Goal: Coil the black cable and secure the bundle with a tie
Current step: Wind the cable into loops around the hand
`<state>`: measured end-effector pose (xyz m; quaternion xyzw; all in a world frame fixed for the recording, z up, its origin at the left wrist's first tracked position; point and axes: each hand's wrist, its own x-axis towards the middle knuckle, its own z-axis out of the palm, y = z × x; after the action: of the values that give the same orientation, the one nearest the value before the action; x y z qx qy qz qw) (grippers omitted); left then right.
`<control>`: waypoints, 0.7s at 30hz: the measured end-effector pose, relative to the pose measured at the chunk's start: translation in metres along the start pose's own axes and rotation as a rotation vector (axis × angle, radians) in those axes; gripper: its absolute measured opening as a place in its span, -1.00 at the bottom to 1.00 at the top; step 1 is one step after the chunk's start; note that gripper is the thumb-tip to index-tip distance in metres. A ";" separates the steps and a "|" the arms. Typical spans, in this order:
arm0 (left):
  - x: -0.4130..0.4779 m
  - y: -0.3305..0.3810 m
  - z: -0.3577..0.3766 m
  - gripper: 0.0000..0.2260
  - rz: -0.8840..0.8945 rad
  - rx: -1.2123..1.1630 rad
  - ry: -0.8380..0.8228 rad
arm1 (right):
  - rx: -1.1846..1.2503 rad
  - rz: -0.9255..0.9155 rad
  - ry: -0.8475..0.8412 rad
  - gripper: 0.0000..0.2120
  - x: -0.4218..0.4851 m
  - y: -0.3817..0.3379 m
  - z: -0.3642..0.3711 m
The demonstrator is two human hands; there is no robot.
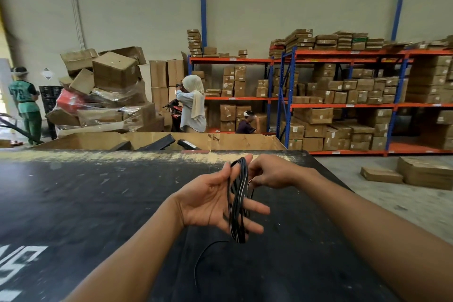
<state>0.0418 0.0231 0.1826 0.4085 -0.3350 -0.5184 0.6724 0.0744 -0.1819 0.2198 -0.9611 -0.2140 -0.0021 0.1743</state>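
A black cable (237,201) is wound in several long loops around the spread fingers of my left hand (208,200), palm up above the black table. A loose tail of the cable (199,260) curves down over the table toward me. My right hand (272,173) is just to the right of the loops, its fingers pinched on a strand of the cable near the top of the bundle. No tie is visible.
The black table (98,203) is scratched, with white lettering at the near left. Beyond its far edge stands an open cardboard box (245,141) with dark items. Shelving with cartons (343,95), a heap of boxes (105,90) and three people lie further back.
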 end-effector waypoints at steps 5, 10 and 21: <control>-0.004 0.019 0.007 -0.56 0.117 -0.055 -0.034 | 0.012 0.083 -0.104 -0.77 -0.006 0.013 0.020; -0.003 0.040 0.010 -0.58 0.194 0.019 -0.009 | 0.031 0.088 -0.275 -0.93 -0.018 0.017 0.053; 0.002 0.037 0.006 -0.60 0.247 0.047 -0.032 | 0.085 0.044 -0.371 -0.85 -0.026 0.012 0.095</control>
<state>0.0526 0.0249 0.2184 0.3716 -0.4056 -0.4302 0.7158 0.0495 -0.1711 0.1249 -0.9412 -0.2215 0.1880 0.1724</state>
